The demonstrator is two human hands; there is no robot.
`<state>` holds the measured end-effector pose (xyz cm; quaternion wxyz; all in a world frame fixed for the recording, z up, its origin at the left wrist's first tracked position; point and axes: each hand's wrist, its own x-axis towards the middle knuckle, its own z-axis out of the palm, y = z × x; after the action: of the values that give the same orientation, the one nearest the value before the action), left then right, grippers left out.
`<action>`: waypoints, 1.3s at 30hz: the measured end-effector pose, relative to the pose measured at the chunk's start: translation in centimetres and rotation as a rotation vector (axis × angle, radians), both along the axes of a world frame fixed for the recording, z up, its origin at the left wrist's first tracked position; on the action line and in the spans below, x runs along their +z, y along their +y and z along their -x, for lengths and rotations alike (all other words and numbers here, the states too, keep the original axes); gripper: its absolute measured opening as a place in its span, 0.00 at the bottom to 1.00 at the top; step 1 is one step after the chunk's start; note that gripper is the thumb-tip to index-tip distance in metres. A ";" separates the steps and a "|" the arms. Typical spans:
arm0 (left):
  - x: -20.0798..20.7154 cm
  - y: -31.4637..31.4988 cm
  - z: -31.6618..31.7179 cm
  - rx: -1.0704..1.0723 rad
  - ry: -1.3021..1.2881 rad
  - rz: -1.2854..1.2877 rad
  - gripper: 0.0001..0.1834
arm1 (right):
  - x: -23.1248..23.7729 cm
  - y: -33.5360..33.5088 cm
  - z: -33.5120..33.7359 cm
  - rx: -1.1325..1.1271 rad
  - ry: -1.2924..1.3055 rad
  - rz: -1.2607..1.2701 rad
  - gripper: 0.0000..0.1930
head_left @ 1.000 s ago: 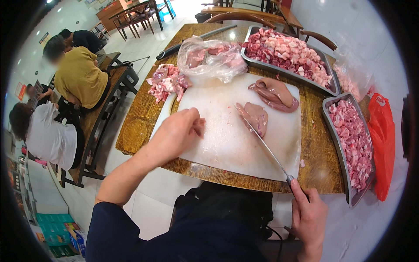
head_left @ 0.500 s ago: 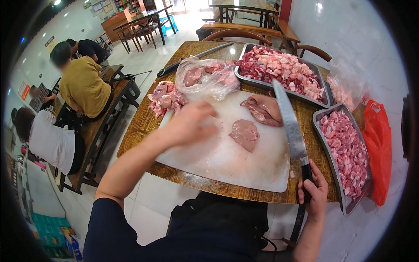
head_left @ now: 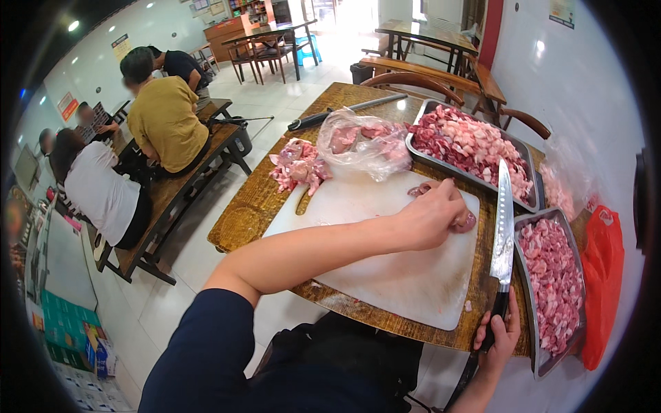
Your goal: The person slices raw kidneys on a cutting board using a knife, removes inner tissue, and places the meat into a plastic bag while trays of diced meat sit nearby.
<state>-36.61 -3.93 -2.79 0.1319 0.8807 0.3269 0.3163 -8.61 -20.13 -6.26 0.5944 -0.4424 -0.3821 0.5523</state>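
Observation:
My left hand reaches across the white cutting board with its fingers closed on a smooth pinkish-brown piece of meat near the board's right edge. Part of that meat shows past the knuckles, and more dark pink meat is seen just beyond the wrist. The hand hides the rest. In my right hand is a long knife, gripped by its black handle, blade pointing up and away beside the board. The blade passes in front of the rim of a metal tray.
Diced red and pale meat fills the far tray; a second metal tray of pink cubes stands right, beside a red plastic bag. Trimmings, a clear bag of meat and a sharpening rod lie far left. People sit left.
My left hand has moved right across the board and closed on meat. The knife stays in my right hand, blade more upright. The whole view has shifted, with the table lower and further right.

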 end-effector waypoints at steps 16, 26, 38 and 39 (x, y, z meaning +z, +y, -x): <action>1.9 2.1 11.4 0.780 0.470 0.427 0.31 | -0.1 0.0 0.4 -0.034 -0.045 -0.021 0.34; 1.4 6.9 17.0 0.875 0.448 0.004 0.13 | 0.3 0.1 0.7 -0.038 -0.058 -0.011 0.34; 1.4 14.5 24.2 0.864 0.574 0.490 0.24 | 1.1 0.2 0.6 -0.011 -0.029 0.056 0.35; 3.1 13.7 23.5 0.748 0.576 0.490 0.23 | 1.2 0.1 0.4 -0.013 -0.032 0.056 0.35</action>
<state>-60.10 9.79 0.29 0.1168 0.6984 0.7061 0.0015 -9.06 -20.01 -5.02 0.5791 -0.4702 -0.3732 0.5516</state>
